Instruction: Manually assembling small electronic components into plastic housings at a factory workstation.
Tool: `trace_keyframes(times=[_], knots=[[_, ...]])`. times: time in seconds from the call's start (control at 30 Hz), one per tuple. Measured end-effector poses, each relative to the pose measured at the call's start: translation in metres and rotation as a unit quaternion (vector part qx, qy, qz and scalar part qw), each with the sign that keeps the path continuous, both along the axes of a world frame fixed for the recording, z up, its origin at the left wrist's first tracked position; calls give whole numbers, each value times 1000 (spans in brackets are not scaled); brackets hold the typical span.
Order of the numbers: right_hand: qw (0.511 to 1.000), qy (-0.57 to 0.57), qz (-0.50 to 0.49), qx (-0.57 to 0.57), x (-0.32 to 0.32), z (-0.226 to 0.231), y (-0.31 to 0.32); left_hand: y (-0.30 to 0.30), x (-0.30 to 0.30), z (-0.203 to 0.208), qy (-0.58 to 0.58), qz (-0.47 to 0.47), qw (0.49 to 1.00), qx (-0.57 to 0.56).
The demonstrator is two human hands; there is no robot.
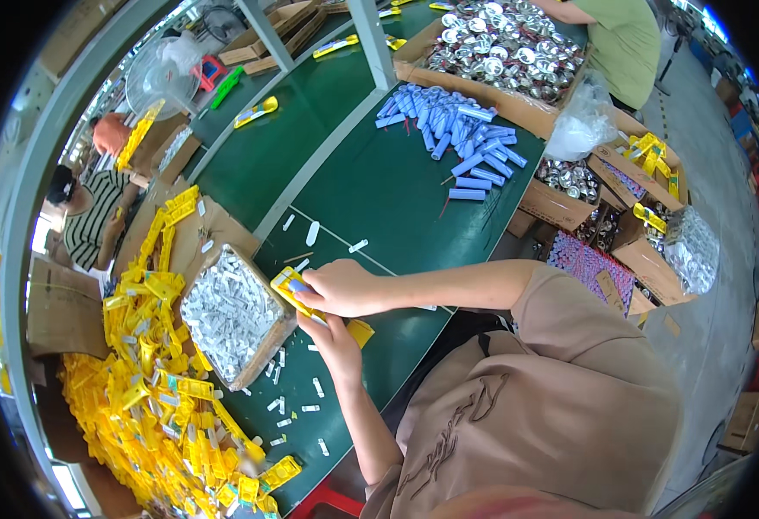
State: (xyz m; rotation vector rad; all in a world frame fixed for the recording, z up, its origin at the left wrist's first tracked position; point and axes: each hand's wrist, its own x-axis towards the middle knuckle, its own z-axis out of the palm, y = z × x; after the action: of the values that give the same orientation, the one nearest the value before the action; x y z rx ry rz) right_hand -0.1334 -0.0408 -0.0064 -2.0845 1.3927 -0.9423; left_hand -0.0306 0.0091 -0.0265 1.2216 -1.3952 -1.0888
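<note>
Both of my hands meet over the green table, around a long yellow plastic housing (360,333). My left hand (336,344) is closed around its lower part. My right hand (345,287) presses on the upper end, with its fingers bent over the piece. A bit of blue shows in the housing beside my right fingers; what it is stays partly hidden. Just left of my hands stands an open box of small white pieces (232,316). Several such white pieces (313,233) lie loose on the table around it.
A big heap of yellow housings (155,389) lies at the left. Blue cylinders with wires (457,130) are piled at the far side, before a carton of shiny round parts (500,52). A metal post (371,43) rises there. More cartons (561,208) stand right; other people work beyond.
</note>
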Motion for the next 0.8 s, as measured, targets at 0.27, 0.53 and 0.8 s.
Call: trace_keyframes(times=[0.27, 0.53, 0.8], knots=[[985, -158, -63, -37, -20, 7, 10, 6, -28, 23, -48, -7, 997, -64], [966, 108, -50, -231, -38, 9, 16, 13, -29, 23, -35, -53, 997, -32], [998, 60, 27, 6, -55, 48, -6, -23, -28, 18, 149, -113, 982, 11]])
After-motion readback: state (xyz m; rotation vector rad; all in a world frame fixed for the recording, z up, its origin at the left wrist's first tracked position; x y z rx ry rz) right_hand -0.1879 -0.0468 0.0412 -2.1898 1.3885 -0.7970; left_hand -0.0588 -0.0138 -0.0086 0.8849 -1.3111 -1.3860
